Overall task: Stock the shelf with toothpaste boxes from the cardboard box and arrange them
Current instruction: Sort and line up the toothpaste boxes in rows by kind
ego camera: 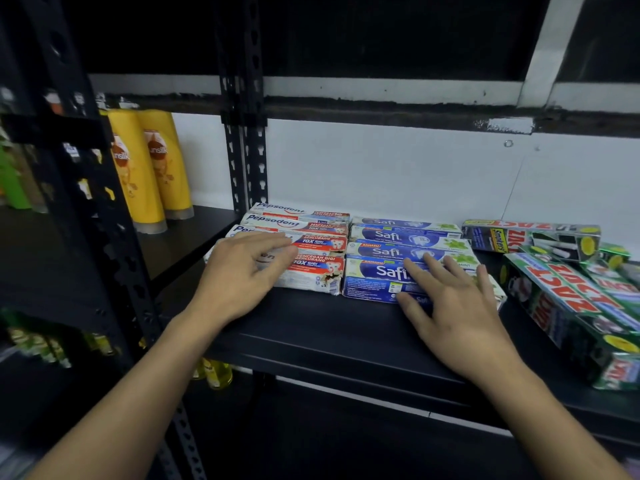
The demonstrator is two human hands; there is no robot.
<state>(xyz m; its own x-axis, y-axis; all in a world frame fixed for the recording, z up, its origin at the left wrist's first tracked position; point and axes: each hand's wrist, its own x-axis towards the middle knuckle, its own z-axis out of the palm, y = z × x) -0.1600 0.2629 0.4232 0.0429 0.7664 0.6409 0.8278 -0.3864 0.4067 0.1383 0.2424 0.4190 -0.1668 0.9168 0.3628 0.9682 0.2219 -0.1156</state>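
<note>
Head view, shelf: a black metal shelf (329, 327) at chest level; its front strip is bare, with toothpaste cartons lying flat along the back half.
Head view, Pepsodent boxes: white-and-red Pepsodent boxes (311, 242) lie lengthwise in a row stepping back toward the wall, at the shelf's left end; the nearest one has a torn right corner.
Head view, Safi boxes: blue Safi boxes (391, 252) lie in a matching row just right of the Pepsodent row, the two rows touching end to end.
Head view, Zact boxes: green-and-red Zact boxes (571, 296) sit at the right end, piled unevenly and angled to the other rows; one lies across the back.
Head view, left hand: the left hand (242, 275) rests palm-down on the nearest Pepsodent cartons; fingers relaxed and slightly spread, lying across the tops, gripping nothing.
Head view, right hand: the right hand (450, 306) lies flat on the front Safi carton; fingers spread over its top, thumb against its front face, nothing pinched.
Head view, surroundings: yellow shampoo bottles (152, 168) stand upright on the neighbouring shelf to the left, beyond a perforated black post (246, 150); a white wall (381, 168) backs the cartons.
</note>
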